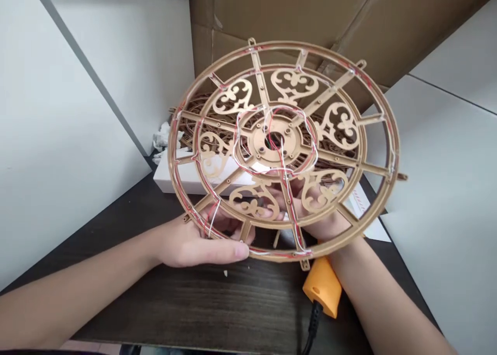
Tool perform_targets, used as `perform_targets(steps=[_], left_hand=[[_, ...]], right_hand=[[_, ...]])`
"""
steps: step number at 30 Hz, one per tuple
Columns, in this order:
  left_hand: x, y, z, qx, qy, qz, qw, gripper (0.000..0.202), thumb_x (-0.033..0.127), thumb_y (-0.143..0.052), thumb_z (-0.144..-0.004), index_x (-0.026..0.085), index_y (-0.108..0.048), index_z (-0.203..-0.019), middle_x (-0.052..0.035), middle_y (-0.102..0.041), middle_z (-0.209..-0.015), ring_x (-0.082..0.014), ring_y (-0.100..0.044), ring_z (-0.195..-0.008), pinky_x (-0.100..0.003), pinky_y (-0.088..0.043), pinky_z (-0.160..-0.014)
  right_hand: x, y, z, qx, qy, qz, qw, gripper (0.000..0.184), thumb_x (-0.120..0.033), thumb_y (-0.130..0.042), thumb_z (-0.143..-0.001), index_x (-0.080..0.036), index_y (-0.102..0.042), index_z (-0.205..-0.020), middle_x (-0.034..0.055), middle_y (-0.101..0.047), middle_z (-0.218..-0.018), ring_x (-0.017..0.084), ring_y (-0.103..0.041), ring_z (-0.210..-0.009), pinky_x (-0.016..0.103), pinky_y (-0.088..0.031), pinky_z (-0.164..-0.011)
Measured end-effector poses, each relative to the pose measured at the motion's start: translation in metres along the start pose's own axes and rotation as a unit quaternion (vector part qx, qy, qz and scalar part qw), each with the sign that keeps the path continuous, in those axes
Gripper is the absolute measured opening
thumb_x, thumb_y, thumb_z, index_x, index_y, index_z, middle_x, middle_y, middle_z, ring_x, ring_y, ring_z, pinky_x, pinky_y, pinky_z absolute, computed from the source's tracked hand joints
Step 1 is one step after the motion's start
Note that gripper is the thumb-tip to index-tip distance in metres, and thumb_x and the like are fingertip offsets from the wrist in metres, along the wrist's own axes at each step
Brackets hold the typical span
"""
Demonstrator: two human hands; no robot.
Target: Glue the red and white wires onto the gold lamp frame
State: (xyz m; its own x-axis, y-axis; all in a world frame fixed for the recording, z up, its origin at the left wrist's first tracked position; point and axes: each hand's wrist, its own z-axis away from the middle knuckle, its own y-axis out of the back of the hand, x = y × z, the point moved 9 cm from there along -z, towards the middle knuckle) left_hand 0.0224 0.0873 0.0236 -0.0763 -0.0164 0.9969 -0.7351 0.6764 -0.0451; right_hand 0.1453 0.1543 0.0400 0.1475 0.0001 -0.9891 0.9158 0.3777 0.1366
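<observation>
A large round tan frame [261, 135], wheel-like with spokes, scroll ornaments and a hub with a central hole, is held up, tilted, above the table. Red and white wires [237, 158] loop round the hub and run along the spokes and rings. My left hand [185, 246] grips the near left rim, thumb on top and fingers beneath. Under the near right part is my right hand [328, 228], bearing the frame from below; its fingers show only partly through the gaps. An orange tool handle [323, 287] with a black cord lies by my right wrist, its front end mostly hidden.
Behind the frame, a pile of similar brown parts [190, 130] lies by a white box [165, 181] and crumpled white tissue [162, 136]. A paper sheet [361, 202] is at right. White panels flank the dark table [217, 308]; cardboard [272, 13] stands behind.
</observation>
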Motion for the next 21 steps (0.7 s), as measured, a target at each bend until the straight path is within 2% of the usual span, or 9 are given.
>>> perform_targets(steps=[4, 7, 8, 10, 12, 13, 16, 19, 21], left_hand=[[-0.003, 0.014, 0.002, 0.077, -0.013, -0.035, 0.996, 0.01, 0.03, -0.064, -0.091, 0.021, -0.059, -0.088, 0.0002, -0.057, -0.083, -0.015, -0.054, -0.077, -0.026, -0.047, -0.072], [-0.002, 0.023, 0.004, 0.13, -0.024, -0.086, 0.987, 0.015, 0.036, -0.063, -0.093, 0.022, -0.061, -0.09, -0.0006, -0.06, -0.085, -0.0171, -0.057, -0.08, -0.028, -0.048, -0.075], [-0.001, 0.025, 0.004, 0.143, -0.028, -0.101, 0.984, 0.016, 0.037, -0.063, -0.093, 0.022, -0.061, -0.089, -0.0004, -0.06, -0.084, -0.0172, -0.057, -0.079, -0.029, -0.048, -0.075], [0.001, 0.027, 0.004, 0.161, -0.032, -0.129, 0.978, 0.018, 0.039, -0.062, -0.094, 0.022, -0.062, -0.087, -0.0001, -0.06, -0.08, -0.0174, -0.056, -0.076, -0.029, -0.047, -0.071], [0.003, 0.03, 0.004, 0.183, -0.034, -0.157, 0.97, 0.021, 0.042, -0.062, -0.094, 0.022, -0.062, -0.085, -0.0001, -0.061, -0.077, -0.0179, -0.056, -0.073, -0.03, -0.046, -0.069], [0.002, 0.032, 0.004, 0.194, -0.031, -0.168, 0.966, 0.023, 0.043, -0.062, -0.094, 0.022, -0.063, -0.084, -0.0003, -0.061, -0.075, -0.0182, -0.056, -0.072, -0.031, -0.046, -0.069], [-0.003, 0.038, 0.005, 0.227, -0.015, -0.175, 0.958, 0.024, 0.046, -0.062, -0.095, 0.023, -0.066, -0.089, -0.0014, -0.066, -0.079, -0.0201, -0.06, -0.077, -0.033, -0.049, -0.075], [-0.005, 0.039, 0.004, 0.239, -0.022, -0.179, 0.954, 0.024, 0.047, -0.064, -0.094, 0.024, -0.068, -0.099, -0.0021, -0.068, -0.088, -0.0214, -0.062, -0.085, -0.034, -0.05, -0.08], [-0.005, 0.037, 0.002, 0.23, -0.029, -0.163, 0.959, 0.026, 0.047, -0.06, -0.096, 0.023, -0.068, -0.103, -0.0003, -0.064, -0.08, -0.0187, -0.059, -0.075, -0.032, -0.05, -0.074]], right_hand=[[-0.011, 0.018, -0.01, 0.013, 0.053, 0.041, 0.998, 0.035, -0.051, -0.078, -0.083, -0.026, -0.071, -0.106, 0.0037, -0.072, -0.105, 0.022, -0.067, -0.09, 0.035, -0.058, -0.076], [-0.015, 0.043, -0.003, 0.043, 0.041, 0.185, 0.981, 0.027, -0.052, -0.072, -0.086, -0.026, -0.074, -0.096, 0.0039, -0.074, -0.092, 0.023, -0.066, -0.082, 0.036, -0.053, -0.072], [-0.014, 0.052, 0.006, 0.051, 0.019, 0.273, 0.96, 0.027, -0.052, -0.068, -0.088, -0.026, -0.074, -0.096, 0.0041, -0.074, -0.092, 0.024, -0.067, -0.084, 0.038, -0.053, -0.075], [-0.011, 0.079, 0.037, 0.13, -0.059, 0.461, 0.876, 0.034, -0.059, -0.058, -0.091, -0.03, -0.073, -0.098, 0.0042, -0.075, -0.088, 0.027, -0.068, -0.08, 0.041, -0.05, -0.071], [-0.006, 0.108, 0.084, 0.241, -0.174, 0.528, 0.796, 0.049, -0.074, -0.051, -0.086, -0.034, -0.07, -0.106, 0.0043, -0.075, -0.085, 0.03, -0.068, -0.072, 0.043, -0.049, -0.064], [-0.003, 0.115, 0.107, 0.273, -0.212, 0.546, 0.763, 0.056, -0.079, -0.048, -0.083, -0.034, -0.069, -0.108, 0.0056, -0.075, -0.082, 0.032, -0.068, -0.07, 0.045, -0.048, -0.062], [0.012, 0.112, 0.145, 0.28, -0.264, 0.529, 0.757, 0.067, -0.083, -0.043, -0.082, -0.029, -0.069, -0.113, 0.0096, -0.076, -0.093, 0.034, -0.071, -0.081, 0.046, -0.052, -0.07], [0.024, 0.101, 0.143, 0.237, -0.302, 0.547, 0.744, 0.072, -0.078, -0.032, -0.091, -0.024, -0.066, -0.123, 0.0136, -0.073, -0.119, 0.038, -0.069, -0.109, 0.048, -0.054, -0.085], [0.024, 0.101, 0.133, 0.238, -0.326, 0.559, 0.725, 0.08, -0.081, -0.022, -0.092, -0.02, -0.068, -0.115, 0.0195, -0.074, -0.111, 0.041, -0.07, -0.102, 0.052, -0.054, -0.081]])
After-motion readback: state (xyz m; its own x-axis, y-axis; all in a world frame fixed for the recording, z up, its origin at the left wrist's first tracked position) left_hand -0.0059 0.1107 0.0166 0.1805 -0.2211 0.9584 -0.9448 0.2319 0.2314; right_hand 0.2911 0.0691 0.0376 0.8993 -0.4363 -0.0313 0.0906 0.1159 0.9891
